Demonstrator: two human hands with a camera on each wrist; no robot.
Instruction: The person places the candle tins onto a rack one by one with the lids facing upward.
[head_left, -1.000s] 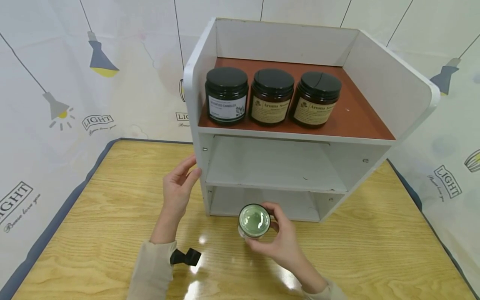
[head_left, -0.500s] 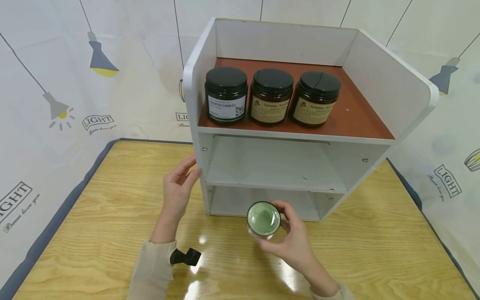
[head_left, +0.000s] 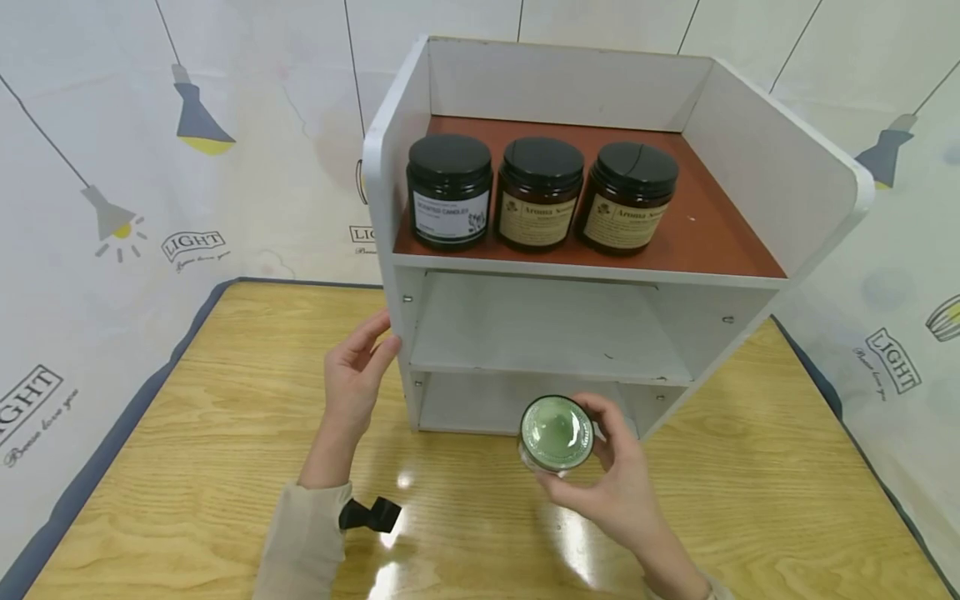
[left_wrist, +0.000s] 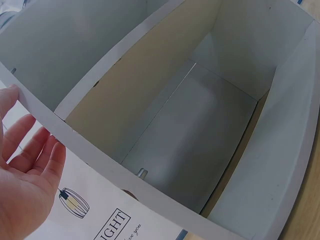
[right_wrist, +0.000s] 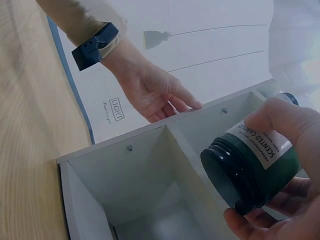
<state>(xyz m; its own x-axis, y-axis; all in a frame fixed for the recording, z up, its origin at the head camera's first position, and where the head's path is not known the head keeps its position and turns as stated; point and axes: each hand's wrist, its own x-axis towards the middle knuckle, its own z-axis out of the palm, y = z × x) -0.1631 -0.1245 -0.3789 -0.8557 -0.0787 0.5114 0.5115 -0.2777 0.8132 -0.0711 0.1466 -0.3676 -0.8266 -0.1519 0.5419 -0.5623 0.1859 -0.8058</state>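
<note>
My right hand (head_left: 621, 479) holds a green glass candle jar (head_left: 557, 433) in front of the shelf unit (head_left: 551, 325), thumb on one side and fingers round the other. The jar is upside down, its green base facing up in the head view. Its white "SCENTED CANDLES" label (right_wrist: 265, 142) and dark lid end (right_wrist: 225, 175) show in the right wrist view; the lid end points down towards the table. With its thumb at the front edge and fingers along the outside, my left hand (head_left: 352, 375) touches the left side panel (left_wrist: 90, 150).
Three dark lidded candle jars stand in a row on the red top: a white-labelled jar (head_left: 450, 192), then a tan-labelled jar (head_left: 540, 193) and another tan-labelled jar (head_left: 626, 198). Below are two compartments. The unit stands on a wood-grain table (head_left: 240, 417) before a printed backdrop (head_left: 262, 167).
My right hand has carried the candle jar to the right and slightly up towards the camera. The left hand has stayed at the side panel.
</note>
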